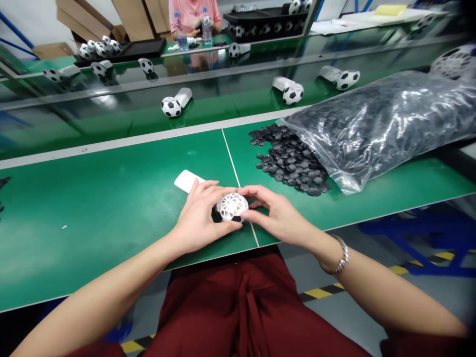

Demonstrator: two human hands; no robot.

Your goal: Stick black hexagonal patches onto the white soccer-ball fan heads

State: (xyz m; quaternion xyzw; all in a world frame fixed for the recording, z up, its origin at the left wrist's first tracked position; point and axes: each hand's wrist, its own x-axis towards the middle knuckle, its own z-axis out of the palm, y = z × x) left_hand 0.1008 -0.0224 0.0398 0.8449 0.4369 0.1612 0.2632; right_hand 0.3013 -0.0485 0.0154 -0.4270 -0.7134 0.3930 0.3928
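With the held ball as the clock's centre and twelve pointing away from the wearer, the maroon trousers (pixel 238 302) lie at six, just past the worktop's near edge. A ball slipping from the grip could roll that way and drop, since no lip shows there.

Both hands are closed around the miniature soccer ball (pixel 233 204), near the edge of the green worktop (pixel 92 213). The left hand (pixel 201 210) wraps it from nine o'clock, thumb along the near side; the right hand (pixel 273 210) pinches it from three. A white lattice faces up, with black patches low on the near side. Its ribs look thin, so too hard a squeeze might bend or crack one, and a panel pressed askew could sit proud.

At ten o'clock a white plastic tab (pixel 188 181) shows beyond the left fingers; whether it joins the ball is hidden. If joined, a knock on it could twist the ball loose.

At two o'clock black panel pieces (pixel 297 161) spill from a clear plastic bag (pixel 383 124); a nudge to the bag could scatter more.

Farther off, on the conveyor belt (pixel 137 116), tabbed balls lie at eleven (pixel 171 106) and one (pixel 293 93).
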